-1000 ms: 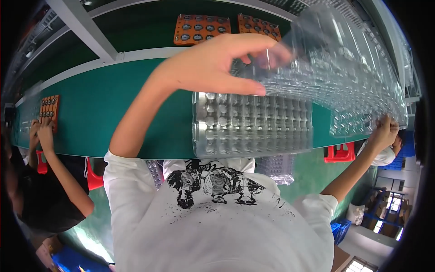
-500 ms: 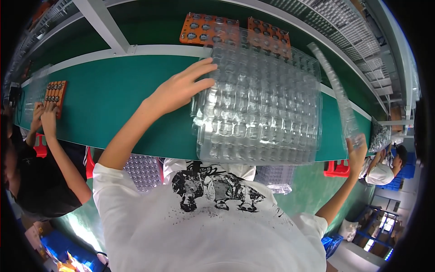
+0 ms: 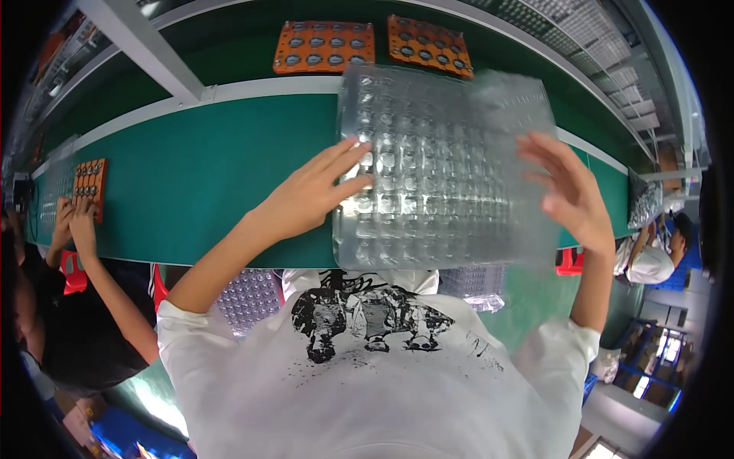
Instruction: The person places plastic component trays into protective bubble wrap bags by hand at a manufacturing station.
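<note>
A stack of clear plastic blister trays (image 3: pixel 428 176) with rows of round pockets lies in front of me on the green bench. My left hand (image 3: pixel 313 191) rests its outstretched fingers on the stack's left edge, thumb apart from the forefinger. At the opposite edge, my right hand (image 3: pixel 573 191) has its fingers spread and slightly curved beside the trays, a little blurred. Whether its fingertips touch the plastic I cannot tell. The upper right part of the stack is smeared by motion.
Two orange plates with round metal parts, one left (image 3: pixel 325 47) and one right (image 3: pixel 430 46), lie beyond the stack. A co-worker's hands (image 3: pixel 76 218) touch another orange plate (image 3: pixel 91 183) at far left. A grey post (image 3: pixel 145 50) rises behind the green bench (image 3: pixel 183 176).
My right hand has swung in from the far right, where it held a clear tray edge-on; that tray is now over the stack and the hand's fingers are apart. My left hand slid slightly nearer.
</note>
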